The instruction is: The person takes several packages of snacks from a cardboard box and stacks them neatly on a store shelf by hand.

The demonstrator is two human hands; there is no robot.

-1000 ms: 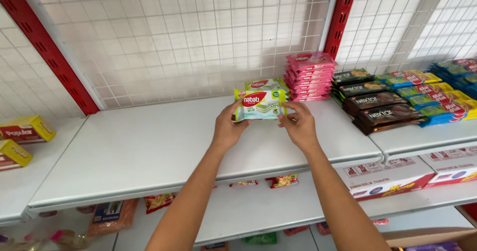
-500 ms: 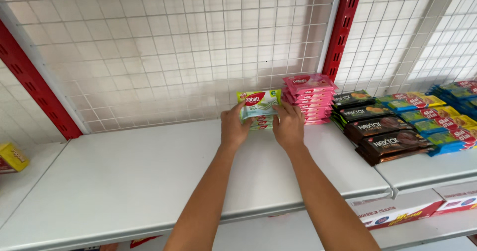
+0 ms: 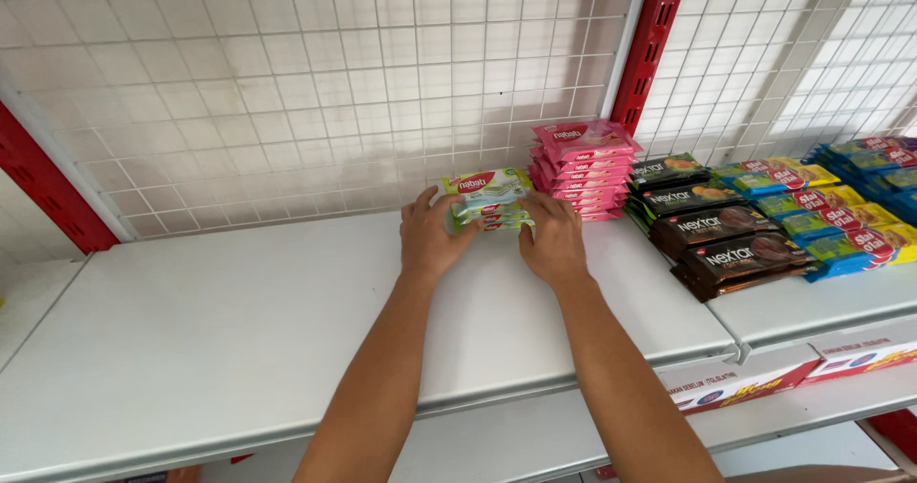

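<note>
A small stack of pale green wafer packets (image 3: 489, 194) rests at the back of the white shelf (image 3: 239, 330), close to the wire mesh wall. My left hand (image 3: 432, 236) grips the stack's left side. My right hand (image 3: 552, 239) holds its right side. Both arms reach forward from the bottom of the view. Directly to the right of the green stack stands a taller stack of pink wafer packets (image 3: 585, 166), almost touching it.
Stacks of dark brown biscuit packs (image 3: 731, 239) lie right of the pink ones, with yellow, green and blue packs (image 3: 841, 211) further right on the neighbouring shelf. Red uprights (image 3: 650, 43) frame the white wire mesh back (image 3: 287, 91). A lower shelf with a printed edge strip (image 3: 755, 387) shows below.
Both hands carried the green packets forward from mid-air and set them down at the shelf's back, beside the pink stack. The camera has moved closer.
</note>
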